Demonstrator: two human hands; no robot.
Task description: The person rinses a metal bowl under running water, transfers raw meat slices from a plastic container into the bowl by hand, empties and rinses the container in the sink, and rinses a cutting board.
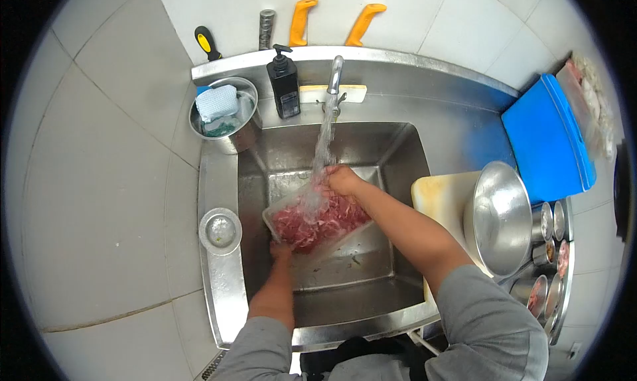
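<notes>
Pieces of raw red meat [318, 225] lie in a clear plastic container [271, 214], tilted over the sink. My left hand [281, 250] grips the container's near left edge, its fingers mostly hidden underneath. At the far side, my right hand [342, 180] is closed about the rim, with its fingers next to the meat and partly covered by splashing water. From the faucet [336, 74] a stream of water [324, 142] runs down onto the meat, close by my right fingers.
The metal sink [408, 158] surrounds both hands. A soap pump bottle [285, 87] and a metal pot [235, 141] with a sponge [217, 103] stand behind it. On the right are a cutting board [441, 194], a steel bowl [501, 218] and a blue bin [547, 139]. A small metal dish [220, 231] sits left.
</notes>
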